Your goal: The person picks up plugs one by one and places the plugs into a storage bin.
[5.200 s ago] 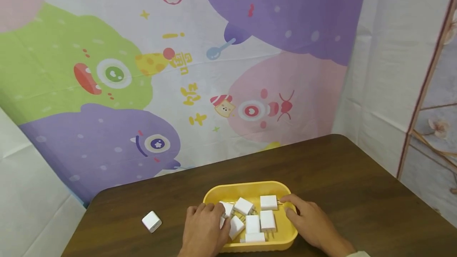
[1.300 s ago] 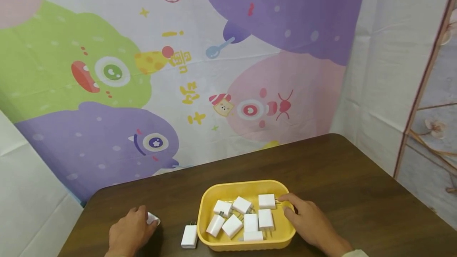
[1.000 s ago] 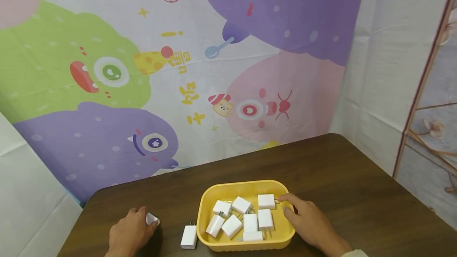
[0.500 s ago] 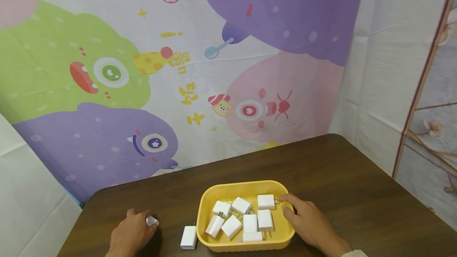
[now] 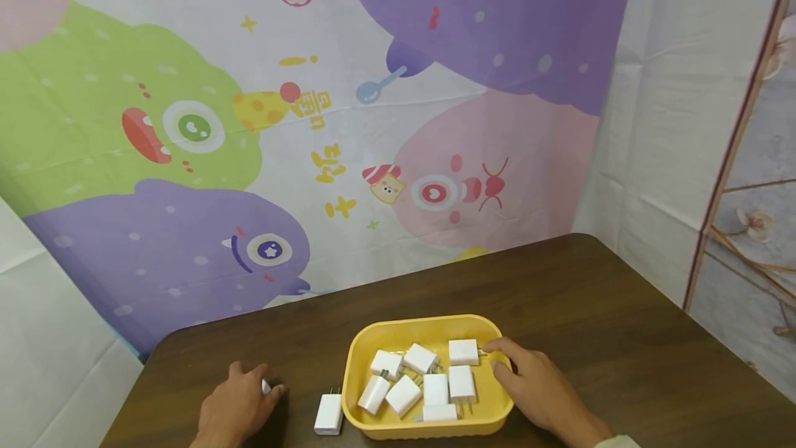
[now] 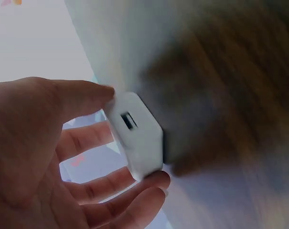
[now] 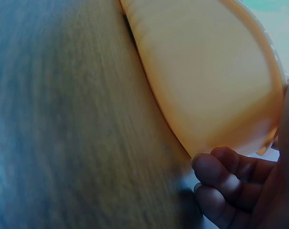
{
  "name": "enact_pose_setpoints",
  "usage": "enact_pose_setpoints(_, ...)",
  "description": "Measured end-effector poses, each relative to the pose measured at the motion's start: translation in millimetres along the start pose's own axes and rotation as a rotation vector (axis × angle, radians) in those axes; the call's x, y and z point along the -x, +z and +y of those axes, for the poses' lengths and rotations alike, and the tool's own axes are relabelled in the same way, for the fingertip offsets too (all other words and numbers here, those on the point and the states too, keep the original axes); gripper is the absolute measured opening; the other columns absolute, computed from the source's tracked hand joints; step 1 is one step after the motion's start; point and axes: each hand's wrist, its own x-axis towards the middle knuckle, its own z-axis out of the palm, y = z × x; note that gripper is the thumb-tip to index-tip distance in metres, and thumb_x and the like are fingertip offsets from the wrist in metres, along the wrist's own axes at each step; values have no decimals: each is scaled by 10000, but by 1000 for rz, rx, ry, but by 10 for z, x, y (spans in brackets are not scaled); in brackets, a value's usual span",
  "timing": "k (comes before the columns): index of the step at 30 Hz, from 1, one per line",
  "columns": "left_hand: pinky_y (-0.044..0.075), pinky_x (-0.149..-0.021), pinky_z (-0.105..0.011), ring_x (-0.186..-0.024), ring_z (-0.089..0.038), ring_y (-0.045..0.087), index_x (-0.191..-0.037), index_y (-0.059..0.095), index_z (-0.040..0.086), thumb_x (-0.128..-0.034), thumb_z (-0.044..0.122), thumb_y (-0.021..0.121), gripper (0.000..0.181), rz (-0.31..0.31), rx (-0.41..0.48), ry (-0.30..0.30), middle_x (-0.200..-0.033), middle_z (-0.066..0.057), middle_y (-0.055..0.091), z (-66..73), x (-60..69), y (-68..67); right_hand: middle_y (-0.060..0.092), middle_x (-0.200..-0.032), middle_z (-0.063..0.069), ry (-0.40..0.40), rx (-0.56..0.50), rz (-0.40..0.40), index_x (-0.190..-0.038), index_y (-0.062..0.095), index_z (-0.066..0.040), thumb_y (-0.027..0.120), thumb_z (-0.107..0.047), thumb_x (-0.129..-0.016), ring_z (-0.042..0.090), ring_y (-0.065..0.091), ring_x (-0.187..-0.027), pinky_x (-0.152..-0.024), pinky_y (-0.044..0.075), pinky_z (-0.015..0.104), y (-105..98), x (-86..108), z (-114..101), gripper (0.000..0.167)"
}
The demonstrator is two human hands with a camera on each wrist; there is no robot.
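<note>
My left hand (image 5: 233, 406) pinches a white USB wall charger (image 6: 142, 133) between thumb and fingers, left of the yellow basket (image 5: 429, 429). Its USB port faces the left wrist camera; in the head view the fingers hide most of it. My right hand (image 5: 537, 393) grips the basket's right rim, with thumb and index finger over the edge. Other right fingers (image 7: 213, 171) curl by the outer wall in the right wrist view. Several white chargers (image 5: 462, 384) lie loosely inside the basket, prongs pointing various ways.
Another white charger (image 5: 328, 413) lies on the dark wooden table (image 5: 528, 282), close to the basket's left side, prongs pointing away. A cartoon-printed cloth (image 5: 348, 247) hangs behind the table, and pale sheets (image 5: 653, 123) stand at the sides.
A charger was set on the table left of the basket, and my left hand moved left to the charger lying there. Lately its fingers have turned that charger. The right hand stays on the rim.
</note>
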Motion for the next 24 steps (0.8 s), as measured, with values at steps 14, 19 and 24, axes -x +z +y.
enact_pose_setpoints(14, 489, -586, -580, -802, -482, 636, -1254, 565, -7, -850, 303, 724, 533, -59, -17, -42, -1103, -305, 557, -4, 13, -27, 624, -793, -94, 2, -6, -13, -1176, 679, -320, 607, -222, -985, 90, 469, -617, -670, 438, 332, 1, -4, 5, 226)
enact_pose_setpoints(19, 478, -583, -572, -769, -451, 645, -1146, 615, -18, -853, 389, 712, 511, -72, -58, -76, -933, -225, 642, 2, 27, -59, 534, -682, -87, -10, -4, -20, -1191, 673, -307, 596, -228, -993, 91, 424, -564, -648, 427, 318, -5, -1, 8, 226)
enact_pose_setpoints(24, 466, -543, -535, -668, -365, 627, -1047, 620, 11, -850, 405, 733, 454, -65, -56, -75, -822, -158, 657, 6, 52, -57, 532, -666, -75, 7, -1, -22, -1181, 673, -326, 601, -232, -990, 89, 425, -560, -619, 423, 308, 0, -7, 15, 224)
